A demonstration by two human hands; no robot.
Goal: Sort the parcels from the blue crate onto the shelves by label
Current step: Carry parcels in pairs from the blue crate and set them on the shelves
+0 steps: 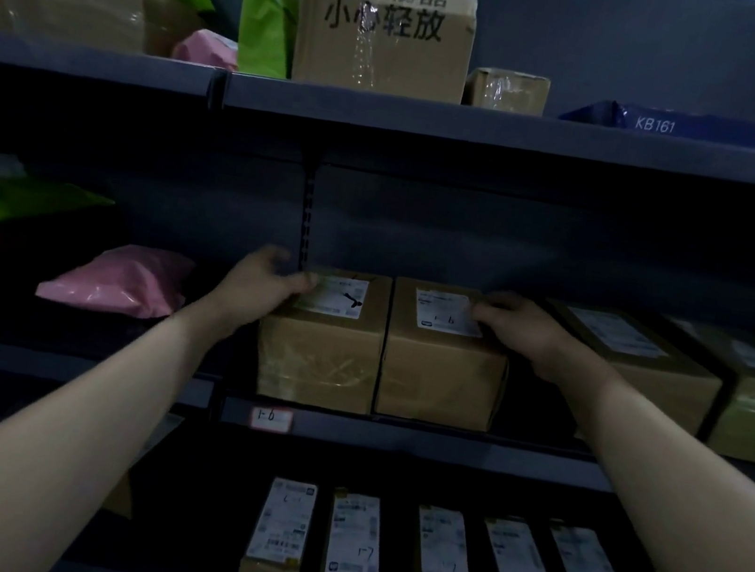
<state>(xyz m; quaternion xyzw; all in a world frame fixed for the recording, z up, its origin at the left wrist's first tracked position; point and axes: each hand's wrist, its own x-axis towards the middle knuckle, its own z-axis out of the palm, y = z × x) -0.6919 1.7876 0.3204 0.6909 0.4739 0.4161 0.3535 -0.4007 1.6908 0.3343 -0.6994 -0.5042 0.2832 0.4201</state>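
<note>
Two brown cardboard parcels stand side by side on the middle shelf [415,440], above a small tag reading 1-6 [271,419]. My left hand [262,285] grips the top left corner of the left parcel [320,356]. My right hand [522,328] rests on the top right edge of the right parcel [440,375], whose white label has 1-6 handwritten on it. The two boxes touch each other. The blue crate is not in view.
More brown boxes [639,371] sit to the right on the same shelf, a pink bag [119,282] and a green bag [8,197] to the left. The top shelf holds a large taped box [385,35] and green bags. Several labelled boxes [353,554] line the lower shelf.
</note>
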